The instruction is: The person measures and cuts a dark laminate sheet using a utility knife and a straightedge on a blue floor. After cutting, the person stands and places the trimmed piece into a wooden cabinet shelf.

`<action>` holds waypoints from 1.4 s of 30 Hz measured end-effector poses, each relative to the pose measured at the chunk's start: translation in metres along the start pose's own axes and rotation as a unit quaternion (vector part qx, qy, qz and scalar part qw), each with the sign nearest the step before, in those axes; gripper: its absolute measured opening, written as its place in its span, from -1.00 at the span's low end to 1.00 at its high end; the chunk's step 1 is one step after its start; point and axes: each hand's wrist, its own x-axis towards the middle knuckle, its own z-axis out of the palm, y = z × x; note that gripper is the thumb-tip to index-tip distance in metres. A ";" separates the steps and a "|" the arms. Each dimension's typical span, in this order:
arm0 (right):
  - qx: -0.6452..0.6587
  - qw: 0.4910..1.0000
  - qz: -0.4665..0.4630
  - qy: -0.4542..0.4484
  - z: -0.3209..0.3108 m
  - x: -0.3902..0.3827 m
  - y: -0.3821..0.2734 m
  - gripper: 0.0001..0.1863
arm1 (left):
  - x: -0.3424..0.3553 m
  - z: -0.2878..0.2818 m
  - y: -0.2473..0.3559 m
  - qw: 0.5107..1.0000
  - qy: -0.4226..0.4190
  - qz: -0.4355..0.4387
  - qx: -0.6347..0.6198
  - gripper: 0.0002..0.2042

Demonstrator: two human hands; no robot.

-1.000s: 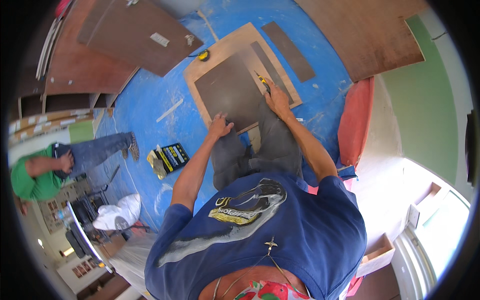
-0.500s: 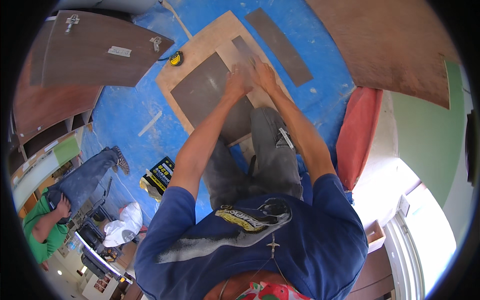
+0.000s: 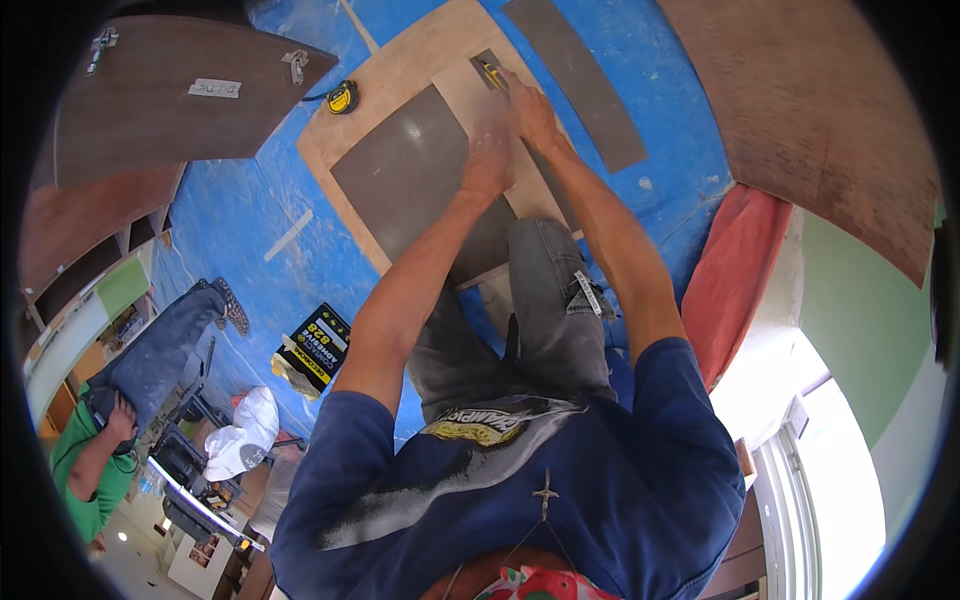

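A yellow and black utility knife [image 3: 491, 73] sticks out of my right hand [image 3: 533, 112], whose fingers are wrapped round it. Beneath it is a narrow dark brown strip [image 3: 484, 66] on a pale wooden board [image 3: 400, 68]. My left hand [image 3: 489, 158] is low over the board, nearer me than the right; motion smears its fingers. To its left, a large dark brown sheet [image 3: 400, 165] covers much of the board. Part of the narrow strip is hidden behind my hands and right forearm.
Another dark strip [image 3: 585, 85] lies on blue floor sheeting [image 3: 235, 215]. A tape measure [image 3: 342, 97] rests at the board's left edge. A black-and-yellow adhesive can [image 3: 318, 345] stands left of my legs. Brown panels [image 3: 190, 90] flank the area. Another person [image 3: 100, 450] is at far left.
My right hand has moved farther from me along the narrow strip, and the knife now shows clearly. My left hand has shifted slightly right. The whole view has tilted a little.
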 end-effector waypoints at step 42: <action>-0.122 0.986 0.030 -0.108 -0.015 0.037 -0.047 -0.56 | 0.006 0.014 -0.004 1.000 -0.006 -0.013 0.014 0.14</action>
